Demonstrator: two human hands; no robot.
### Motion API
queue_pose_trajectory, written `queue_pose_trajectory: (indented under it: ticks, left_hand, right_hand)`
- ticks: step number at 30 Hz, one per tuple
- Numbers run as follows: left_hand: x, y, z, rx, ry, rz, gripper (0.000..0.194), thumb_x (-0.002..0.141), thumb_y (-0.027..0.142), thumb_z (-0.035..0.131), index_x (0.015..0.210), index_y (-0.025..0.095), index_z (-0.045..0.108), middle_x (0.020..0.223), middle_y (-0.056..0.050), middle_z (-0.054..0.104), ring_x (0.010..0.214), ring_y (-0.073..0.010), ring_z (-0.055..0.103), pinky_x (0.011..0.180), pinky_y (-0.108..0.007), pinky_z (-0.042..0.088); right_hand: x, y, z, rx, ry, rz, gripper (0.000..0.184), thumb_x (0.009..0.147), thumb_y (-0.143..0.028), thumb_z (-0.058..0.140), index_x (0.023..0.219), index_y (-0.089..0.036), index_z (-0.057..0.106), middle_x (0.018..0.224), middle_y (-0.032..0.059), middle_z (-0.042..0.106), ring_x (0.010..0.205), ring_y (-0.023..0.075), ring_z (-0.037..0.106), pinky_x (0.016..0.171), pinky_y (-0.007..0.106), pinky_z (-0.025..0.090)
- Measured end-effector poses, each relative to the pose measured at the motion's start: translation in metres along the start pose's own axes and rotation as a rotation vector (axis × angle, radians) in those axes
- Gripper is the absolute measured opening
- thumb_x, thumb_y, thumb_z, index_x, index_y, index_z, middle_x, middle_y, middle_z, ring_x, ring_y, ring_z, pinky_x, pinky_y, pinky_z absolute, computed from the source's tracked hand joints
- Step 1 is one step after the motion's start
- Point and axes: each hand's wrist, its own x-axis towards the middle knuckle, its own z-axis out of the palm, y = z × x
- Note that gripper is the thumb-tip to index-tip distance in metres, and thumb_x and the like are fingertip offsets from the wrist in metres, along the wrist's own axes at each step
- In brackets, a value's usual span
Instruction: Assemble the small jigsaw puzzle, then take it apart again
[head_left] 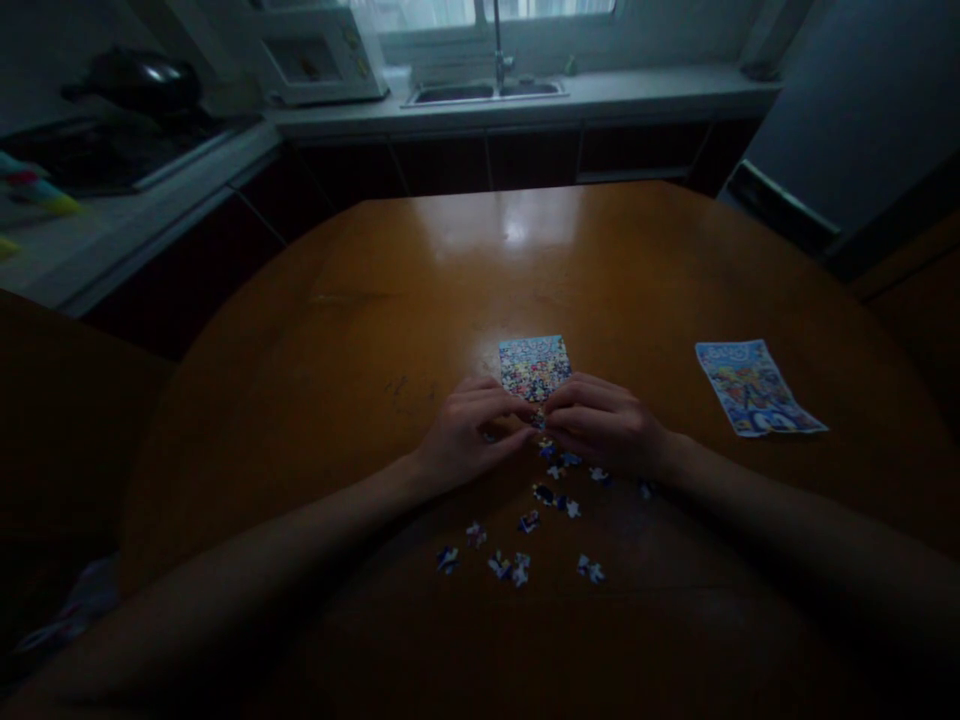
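Bare forearms [307,540] angled in from both lower corners, low light throughout. Between them, on the wooden table [405,290], loose puzzle pieces [591,569] lay scattered, a few touching or overlapping; a dozen or so, exact count uncertain. Beyond these, left hand [480,425] and right hand [600,420] met nearly fingertip to fingertip over one small piece [538,418]; could not tell which hand, if either, had it pinched. Just past the fingers lay the joined block [535,367], pale blue along its far edge, mottled with many colours nearer, its near edge partly hidden by the hands. Judged progress: well advanced, most of the picture seemingly assembled; what remained was the near part, with the scattered pieces still unjoined. To the right, well apart, a creased printed sheet [757,388]. Farther off: black pan [146,80] on the stove, white microwave [322,60], steel sink [484,92] beneath a window.
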Motion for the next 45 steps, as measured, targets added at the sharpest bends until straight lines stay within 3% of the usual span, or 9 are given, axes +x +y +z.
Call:
queue_pose_trajectory:
  ticks: [10, 14, 18, 25, 40, 45]
  left_hand:
    - [-0.003, -0.004, -0.002, 0.091, -0.068, -0.012, 0.018, 0.091, 0.033, 0.074, 0.103, 0.020, 0.072, 0.092, -0.002, 0.076, 0.086, -0.0178, 0.066, 0.079, -0.033, 0.048]
    - [-0.003, -0.013, -0.009, 0.175, -0.124, -0.070, 0.015, 0.097, 0.026, 0.061, 0.104, 0.019, 0.073, 0.101, -0.005, 0.077, 0.093, -0.0197, 0.065, 0.086, -0.037, 0.049]
    - [-0.002, -0.021, -0.010, 0.170, -0.103, -0.113, 0.020, 0.098, 0.023, 0.055, 0.104, 0.020, 0.074, 0.105, -0.006, 0.077, 0.096, -0.0203, 0.064, 0.090, -0.039, 0.050]
    - [-0.001, -0.025, -0.010, 0.195, -0.182, -0.112, 0.022, 0.098, 0.021, 0.055, 0.111, 0.022, 0.073, 0.121, -0.006, 0.073, 0.110, -0.0223, 0.061, 0.099, -0.043, 0.048]
    - [0.000, -0.026, -0.009, 0.193, -0.205, -0.134, 0.021, 0.099, 0.019, 0.054, 0.112, 0.022, 0.071, 0.123, -0.005, 0.072, 0.113, -0.0224, 0.060, 0.100, -0.045, 0.048]
    - [-0.001, -0.027, -0.009, 0.188, -0.202, -0.127, 0.022, 0.098, 0.018, 0.054, 0.111, 0.022, 0.071, 0.122, -0.006, 0.072, 0.112, -0.0227, 0.060, 0.100, -0.046, 0.048]
  right_hand:
    - [-0.003, 0.008, -0.008, 0.001, -0.046, 0.005, 0.007, 0.094, -0.015, 0.065, 0.099, -0.018, 0.068, 0.094, 0.0077, 0.070, 0.085, 0.0168, 0.064, 0.073, 0.033, 0.055]
    - [-0.011, 0.021, -0.024, -0.057, -0.027, 0.118, 0.013, 0.094, -0.016, 0.064, 0.104, -0.019, 0.071, 0.096, 0.0087, 0.071, 0.086, 0.0178, 0.067, 0.073, 0.032, 0.057]
    - [-0.018, 0.032, -0.033, -0.109, -0.085, 0.218, 0.013, 0.095, -0.018, 0.063, 0.103, -0.020, 0.073, 0.096, 0.0082, 0.072, 0.085, 0.0176, 0.067, 0.073, 0.031, 0.057]
    - [-0.024, 0.044, -0.024, -0.121, -0.184, 0.221, 0.015, 0.097, -0.020, 0.061, 0.099, -0.020, 0.075, 0.097, 0.0085, 0.072, 0.085, 0.0180, 0.065, 0.074, 0.033, 0.055]
    - [-0.019, 0.039, -0.027, -0.131, -0.275, 0.249, 0.018, 0.096, -0.016, 0.058, 0.098, -0.020, 0.075, 0.098, 0.0093, 0.069, 0.089, 0.0195, 0.062, 0.077, 0.035, 0.054]
    - [-0.018, 0.036, -0.027, -0.088, -0.264, 0.260, 0.028, 0.088, -0.005, 0.055, 0.101, -0.019, 0.075, 0.102, 0.0101, 0.068, 0.093, 0.0206, 0.062, 0.081, 0.036, 0.055]
